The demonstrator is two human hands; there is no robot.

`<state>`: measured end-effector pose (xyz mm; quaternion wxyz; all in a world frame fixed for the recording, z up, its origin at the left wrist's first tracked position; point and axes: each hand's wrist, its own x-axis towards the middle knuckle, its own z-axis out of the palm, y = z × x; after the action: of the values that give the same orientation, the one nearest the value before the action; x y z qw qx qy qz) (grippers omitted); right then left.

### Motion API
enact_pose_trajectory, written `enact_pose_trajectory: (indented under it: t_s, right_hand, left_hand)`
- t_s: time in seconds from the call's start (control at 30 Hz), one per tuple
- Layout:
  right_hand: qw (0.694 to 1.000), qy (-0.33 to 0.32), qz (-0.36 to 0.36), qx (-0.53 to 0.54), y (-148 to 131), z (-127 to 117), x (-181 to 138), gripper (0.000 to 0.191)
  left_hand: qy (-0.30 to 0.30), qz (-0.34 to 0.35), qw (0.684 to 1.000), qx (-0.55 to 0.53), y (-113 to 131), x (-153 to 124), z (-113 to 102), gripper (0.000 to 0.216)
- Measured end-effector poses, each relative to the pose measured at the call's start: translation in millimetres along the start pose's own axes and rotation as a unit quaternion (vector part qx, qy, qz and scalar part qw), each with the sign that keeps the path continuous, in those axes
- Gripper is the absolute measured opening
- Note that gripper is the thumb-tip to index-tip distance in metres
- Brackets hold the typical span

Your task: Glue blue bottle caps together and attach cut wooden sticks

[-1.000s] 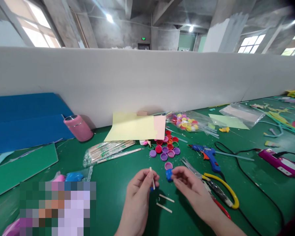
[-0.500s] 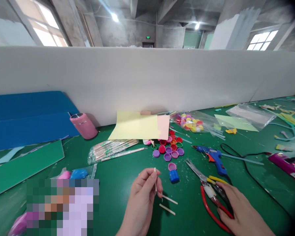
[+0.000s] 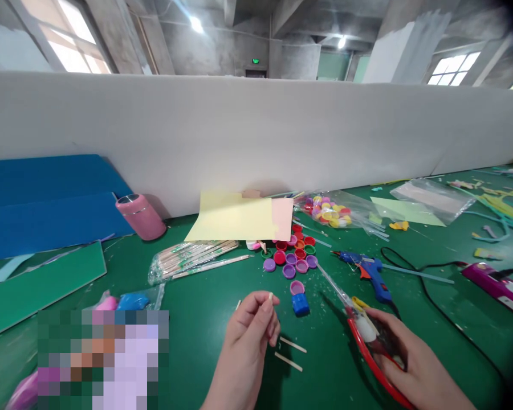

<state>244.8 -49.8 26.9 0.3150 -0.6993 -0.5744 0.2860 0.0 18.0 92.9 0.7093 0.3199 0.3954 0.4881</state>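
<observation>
My left hand is closed in a pinch on a short pale wooden stick, whose tip shows above my thumb. Two similar cut sticks lie on the green table just right of that hand, and a stick end peeks out on its left. My right hand is wrapped round red-handled scissors, their long blades angled up and left off the table. Yellow and dark parts by the fingers are blurred; I cannot tell whether they belong to a second tool.
Bottle caps and a blue block lie ahead. Rightward are a blue glue gun, its black cord and a purple device. Bagged sticks, a pink cup and boards stand left. A white partition rises behind.
My right hand has lifted the scissors off the table, and their blades have swung up and left. My left hand keeps its pinch on the stick, which now shows less.
</observation>
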Motion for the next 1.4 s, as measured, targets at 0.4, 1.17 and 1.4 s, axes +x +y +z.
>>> enact_pose_trajectory:
  t_s: [0.4,1.17,1.4]
  right_hand:
    - [0.968,-0.111,0.014,0.225,-79,24,4,0.06]
    - [0.922,-0.122,0.106,0.351,-108,28,1,0.06]
    - [0.928,-0.159,0.073,0.329,-109,30,2,0.059]
  left_hand:
    - [-0.025,-0.002,1.0,-0.002,2,-8,-1,0.017]
    - [-0.122,0.078,0.966,0.215,4,-8,-4,0.018]
    - [-0.166,0.142,0.932,0.29,5,-10,5,0.018]
